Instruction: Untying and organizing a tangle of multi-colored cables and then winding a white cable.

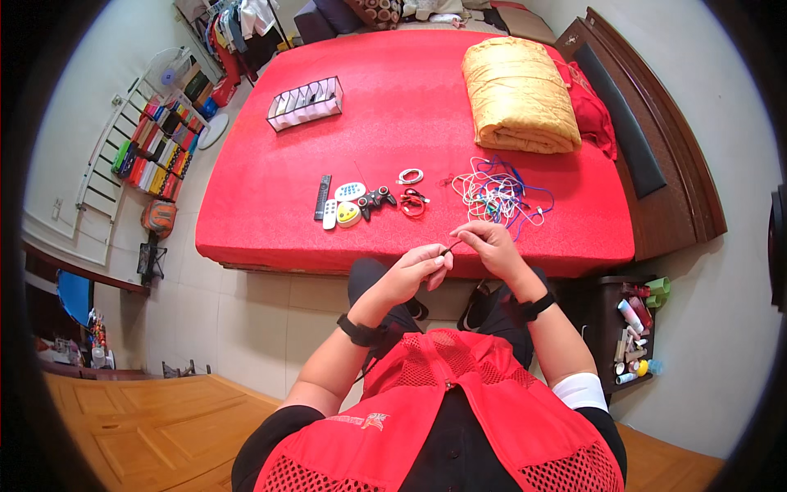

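Just past the near edge of the red-covered bed point(393, 135), my left hand point(424, 264) and my right hand point(490, 243) grip a short dark cable point(454, 245) between them. A tangle of white and blue cables point(498, 192) lies beyond my right hand. Left of it are a coiled white cable point(411, 176) and a coiled red cable point(412, 205) with a black one. Further left sit a black game controller point(377, 198), a round yellow-and-white device point(348, 213), an oval white keypad point(350, 192), a small white remote point(330, 214) and a long black remote point(323, 197).
A divided fabric organizer point(305, 104) holds several things on the bed's far left. A rolled yellow quilt point(519, 95) lies at the far right, by the wooden headboard point(670, 154). A dark bedside cabinet point(605, 344) carrying bottles stands to my right.
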Tool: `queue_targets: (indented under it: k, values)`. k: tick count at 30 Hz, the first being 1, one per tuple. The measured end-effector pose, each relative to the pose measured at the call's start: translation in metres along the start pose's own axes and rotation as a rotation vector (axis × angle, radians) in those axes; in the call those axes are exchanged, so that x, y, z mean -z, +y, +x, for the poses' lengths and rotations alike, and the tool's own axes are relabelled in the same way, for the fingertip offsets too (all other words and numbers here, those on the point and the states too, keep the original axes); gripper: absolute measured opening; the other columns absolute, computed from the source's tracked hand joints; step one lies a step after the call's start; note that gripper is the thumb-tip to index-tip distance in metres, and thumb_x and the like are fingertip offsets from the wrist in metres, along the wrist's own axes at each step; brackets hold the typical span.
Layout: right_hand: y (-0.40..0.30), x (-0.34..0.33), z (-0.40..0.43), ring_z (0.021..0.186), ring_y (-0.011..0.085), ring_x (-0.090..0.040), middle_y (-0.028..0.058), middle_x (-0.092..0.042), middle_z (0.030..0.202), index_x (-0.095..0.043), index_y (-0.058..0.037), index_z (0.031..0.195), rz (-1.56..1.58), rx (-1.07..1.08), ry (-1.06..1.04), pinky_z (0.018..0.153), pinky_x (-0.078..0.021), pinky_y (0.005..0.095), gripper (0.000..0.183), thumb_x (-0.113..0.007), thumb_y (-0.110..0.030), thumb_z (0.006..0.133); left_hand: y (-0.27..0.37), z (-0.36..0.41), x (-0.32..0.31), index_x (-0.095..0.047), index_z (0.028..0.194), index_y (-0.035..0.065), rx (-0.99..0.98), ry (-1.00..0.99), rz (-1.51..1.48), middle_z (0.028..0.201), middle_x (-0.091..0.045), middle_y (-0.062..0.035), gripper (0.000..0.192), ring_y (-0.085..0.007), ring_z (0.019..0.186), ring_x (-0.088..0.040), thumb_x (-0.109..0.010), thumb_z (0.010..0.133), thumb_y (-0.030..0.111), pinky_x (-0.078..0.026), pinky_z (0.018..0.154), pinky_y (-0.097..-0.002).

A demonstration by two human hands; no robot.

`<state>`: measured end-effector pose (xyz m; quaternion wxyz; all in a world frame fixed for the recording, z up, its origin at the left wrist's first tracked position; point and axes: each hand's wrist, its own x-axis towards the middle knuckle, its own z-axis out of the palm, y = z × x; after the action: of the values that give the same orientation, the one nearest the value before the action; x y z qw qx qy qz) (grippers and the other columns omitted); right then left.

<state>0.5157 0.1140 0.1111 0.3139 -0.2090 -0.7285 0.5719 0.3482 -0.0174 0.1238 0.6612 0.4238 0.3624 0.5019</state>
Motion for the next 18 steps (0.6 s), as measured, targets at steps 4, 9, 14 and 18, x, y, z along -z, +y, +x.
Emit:
queue_targets:
  k: [4, 9, 14, 18]
  values:
    - [0.014, -0.019, -0.012, 0.077, 0.0135, -0.063, 0.0098, -0.068, 0.079, -0.065, -0.0001, 0.088, -0.156, -0.110, -0.056, 0.069, -0.0485, 0.0285, 0.025, -0.050, -0.019, 0.097, -0.010, 0.008, -0.006, -0.051, 0.107, 0.0041, -0.127, 0.093, -0.133, 0.076, -0.050, 0.0004, 0.017, -0.0094, 0.069, -0.049, -0.045, 0.101, 0.019, -0.041, 0.064, -0.0239]
    - [0.008, -0.048, -0.022, 0.074, 0.0249, -0.066, 0.0157, -0.065, 0.079, -0.057, -0.0007, 0.090, -0.145, -0.283, -0.070, 0.064, -0.0473, 0.0365, 0.029, -0.044, -0.024, 0.101, -0.023, 0.017, -0.007, -0.049, 0.118, 0.0023, -0.180, 0.211, -0.407, 0.087, -0.057, -0.0031, 0.020, -0.0131, 0.082, -0.057, -0.046, 0.100, 0.012, -0.048, 0.077, -0.0282]
    - [0.002, -0.054, -0.029, 0.088, 0.0444, -0.061, 0.0263, -0.064, 0.089, -0.058, -0.0035, 0.102, -0.370, -0.146, -0.083, 0.071, -0.0474, 0.0520, 0.023, -0.047, -0.024, 0.098, -0.025, 0.023, -0.003, -0.047, 0.120, 0.0007, -0.319, 0.533, -0.393, 0.101, -0.062, -0.0090, 0.021, -0.0159, 0.090, -0.062, -0.044, 0.101, 0.009, -0.052, 0.084, -0.0306]
    - [-0.003, -0.054, -0.028, 0.086, 0.0427, -0.063, 0.0240, -0.065, 0.087, -0.060, -0.0050, 0.104, -0.485, -0.116, -0.199, 0.072, -0.0490, 0.0519, 0.023, -0.050, -0.024, 0.096, -0.031, 0.024, -0.004, -0.045, 0.124, -0.0017, -0.405, 0.681, -0.301, 0.108, -0.063, -0.0135, 0.025, -0.0171, 0.096, -0.063, -0.045, 0.101, 0.009, -0.052, 0.089, -0.0319]
